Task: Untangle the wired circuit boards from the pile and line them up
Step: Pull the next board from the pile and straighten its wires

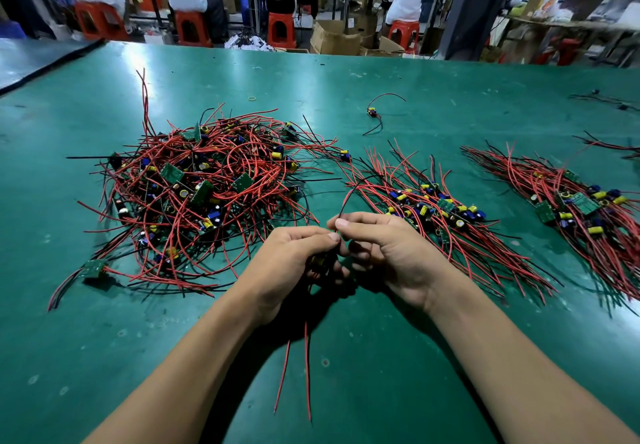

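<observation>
Both hands meet low over the middle of the green desk (381, 391), just in front of the pile (207, 194). The left hand (294, 267) has its fingers (311, 232) curled round one board (319, 260). Only a yellow capacitor and a dark edge of it show, tucked under the fingertips and against the palm. Two red leads (306, 374) hang from beneath that hand and trail toward the near edge between the forearms.

The right hand (394, 253) touches the left at the fingertips. Its thumb and forefinger are pressed together on a thin wire (347, 197), which arcs up and away from the pinch toward the nearer row (440, 208). The other fingers of that hand are loosely bent below.

The pile lies left of the hands, a tangle of red and black wires with green boards in it. The nearer row sits just right of the hands, and a second row (585, 204) lies farther right. A lone board (372, 111) and a rubber band (251, 98) lie beyond
</observation>
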Demonstrator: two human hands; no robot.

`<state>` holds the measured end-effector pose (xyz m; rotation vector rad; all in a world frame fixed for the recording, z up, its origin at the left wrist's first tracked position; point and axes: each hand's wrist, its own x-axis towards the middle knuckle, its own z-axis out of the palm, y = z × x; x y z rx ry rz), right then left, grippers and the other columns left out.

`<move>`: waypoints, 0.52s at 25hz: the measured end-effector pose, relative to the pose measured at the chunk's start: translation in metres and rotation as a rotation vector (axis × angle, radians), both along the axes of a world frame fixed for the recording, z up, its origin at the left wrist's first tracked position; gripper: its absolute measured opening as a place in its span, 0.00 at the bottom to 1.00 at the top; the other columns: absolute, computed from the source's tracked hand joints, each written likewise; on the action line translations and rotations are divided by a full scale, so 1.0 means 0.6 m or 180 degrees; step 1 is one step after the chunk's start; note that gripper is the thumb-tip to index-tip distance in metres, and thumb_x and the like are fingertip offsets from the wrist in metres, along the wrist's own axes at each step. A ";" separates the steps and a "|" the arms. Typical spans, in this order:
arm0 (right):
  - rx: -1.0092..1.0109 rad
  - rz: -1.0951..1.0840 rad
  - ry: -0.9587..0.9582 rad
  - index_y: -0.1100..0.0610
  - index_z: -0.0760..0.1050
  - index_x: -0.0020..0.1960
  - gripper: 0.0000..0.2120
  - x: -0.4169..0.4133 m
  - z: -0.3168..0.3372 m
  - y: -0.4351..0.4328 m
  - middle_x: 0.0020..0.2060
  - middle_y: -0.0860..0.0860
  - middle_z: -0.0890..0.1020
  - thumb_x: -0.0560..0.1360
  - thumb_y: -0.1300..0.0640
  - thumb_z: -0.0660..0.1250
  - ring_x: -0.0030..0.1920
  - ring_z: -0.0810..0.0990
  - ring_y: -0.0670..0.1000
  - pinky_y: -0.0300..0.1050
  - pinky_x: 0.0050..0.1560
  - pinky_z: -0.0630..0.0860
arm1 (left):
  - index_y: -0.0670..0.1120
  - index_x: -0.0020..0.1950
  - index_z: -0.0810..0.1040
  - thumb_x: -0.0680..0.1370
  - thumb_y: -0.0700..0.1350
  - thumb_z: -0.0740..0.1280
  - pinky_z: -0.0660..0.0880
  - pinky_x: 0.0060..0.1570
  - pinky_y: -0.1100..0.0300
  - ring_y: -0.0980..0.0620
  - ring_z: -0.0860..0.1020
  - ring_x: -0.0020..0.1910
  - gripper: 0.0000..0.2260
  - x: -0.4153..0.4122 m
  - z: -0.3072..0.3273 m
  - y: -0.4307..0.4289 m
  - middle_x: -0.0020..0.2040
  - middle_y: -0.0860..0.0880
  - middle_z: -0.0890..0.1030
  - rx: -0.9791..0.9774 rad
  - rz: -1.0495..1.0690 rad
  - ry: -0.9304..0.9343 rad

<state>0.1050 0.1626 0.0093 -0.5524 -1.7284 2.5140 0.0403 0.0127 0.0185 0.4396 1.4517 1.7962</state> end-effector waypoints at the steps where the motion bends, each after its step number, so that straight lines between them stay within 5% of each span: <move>1: -0.0064 -0.0054 0.0071 0.57 0.84 0.44 0.08 -0.001 0.001 -0.003 0.30 0.52 0.75 0.67 0.56 0.76 0.26 0.67 0.46 0.40 0.32 0.65 | 0.38 0.39 0.81 0.78 0.38 0.65 0.78 0.31 0.58 0.46 0.77 0.27 0.09 0.000 0.001 -0.001 0.30 0.40 0.77 0.0004 -0.0011 -0.0003; 5: -0.0070 -0.0733 0.0361 0.58 0.80 0.43 0.02 -0.011 0.007 -0.004 0.30 0.49 0.75 0.73 0.62 0.72 0.22 0.65 0.43 0.35 0.25 0.63 | 0.39 0.39 0.81 0.78 0.39 0.66 0.76 0.34 0.59 0.46 0.77 0.30 0.09 0.000 0.003 -0.001 0.30 0.42 0.78 -0.0129 -0.0139 0.0239; 8: -0.0312 -0.1200 0.0561 0.57 0.75 0.42 0.07 -0.015 0.010 0.001 0.31 0.47 0.78 0.76 0.65 0.69 0.22 0.64 0.43 0.35 0.22 0.62 | 0.41 0.38 0.82 0.78 0.40 0.66 0.73 0.34 0.60 0.48 0.76 0.30 0.10 0.003 0.003 0.004 0.31 0.43 0.77 -0.0192 -0.0199 0.0324; 13: -0.0873 -0.1526 0.0708 0.57 0.75 0.43 0.05 -0.022 0.019 0.009 0.31 0.46 0.78 0.78 0.62 0.67 0.21 0.64 0.42 0.33 0.21 0.61 | 0.43 0.37 0.83 0.77 0.40 0.67 0.67 0.36 0.57 0.48 0.74 0.32 0.10 0.000 0.002 0.005 0.31 0.45 0.77 -0.0214 -0.0209 0.0426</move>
